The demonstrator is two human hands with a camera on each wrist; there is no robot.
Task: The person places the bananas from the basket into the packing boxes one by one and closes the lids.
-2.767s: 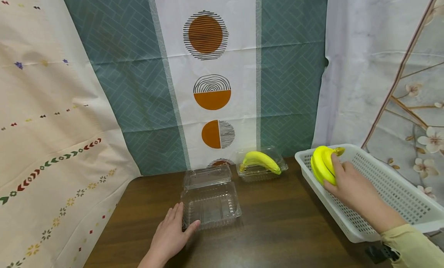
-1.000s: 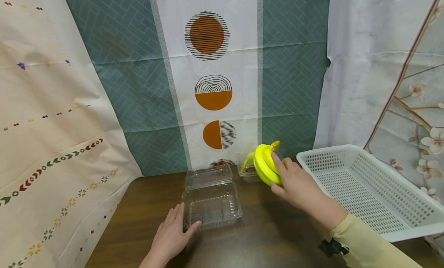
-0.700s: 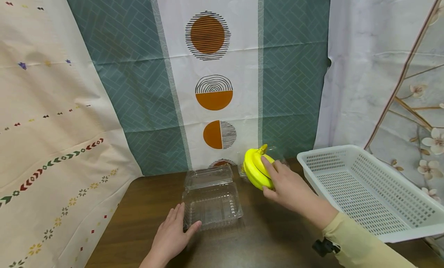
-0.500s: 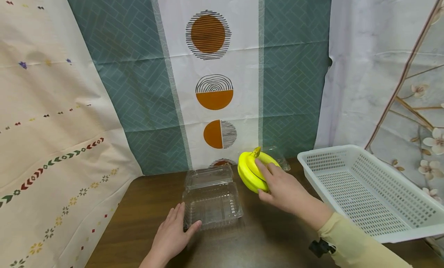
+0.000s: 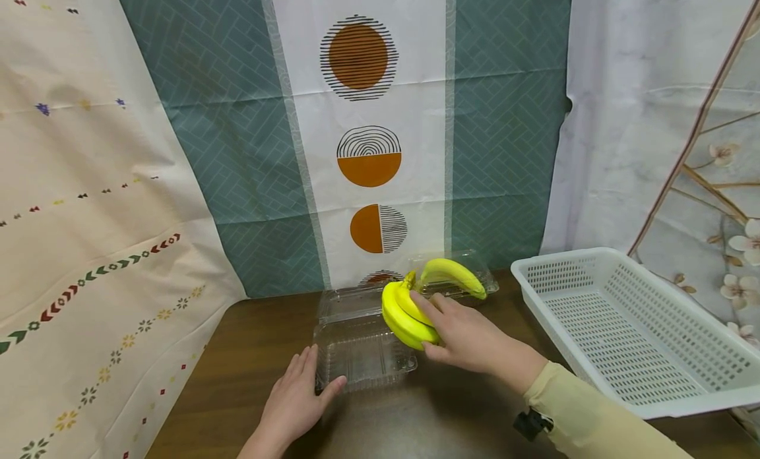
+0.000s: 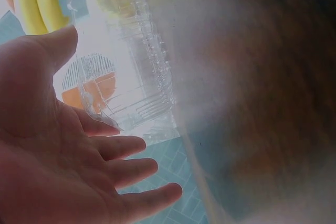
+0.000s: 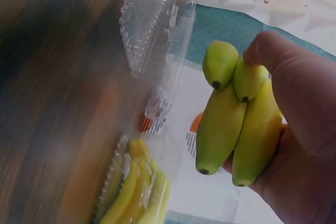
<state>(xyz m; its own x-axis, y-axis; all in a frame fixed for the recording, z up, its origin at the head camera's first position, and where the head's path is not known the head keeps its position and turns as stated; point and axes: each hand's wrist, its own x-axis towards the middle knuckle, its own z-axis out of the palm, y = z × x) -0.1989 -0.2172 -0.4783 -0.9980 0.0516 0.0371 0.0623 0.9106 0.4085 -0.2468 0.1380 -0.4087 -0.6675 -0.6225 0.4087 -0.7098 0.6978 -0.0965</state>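
Note:
In the head view my right hand [image 5: 469,337] grips a bunch of bananas [image 5: 406,318], held in the air over the right part of an open clear plastic clamshell box [image 5: 356,361]. The right wrist view shows the bunch's tips [image 7: 218,140], with my thumb curled over it. My left hand [image 5: 297,401] lies at the box's left edge, fingers straight and thumb along the front corner. In the left wrist view those fingers [image 6: 126,172] are spread beside the clear wall. Part of the box and lid is hidden behind the bunch.
Behind, a second clear box [image 5: 483,279] holds another bunch of bananas [image 5: 454,274]. A white perforated basket [image 5: 620,343] stands on the right of the brown wooden table [image 5: 249,340]. Patterned cloths hang at the back and both sides.
My right hand has carried the bunch from the white basket leftward, past the second box, to over the open box. My left hand has stayed at the box's edge.

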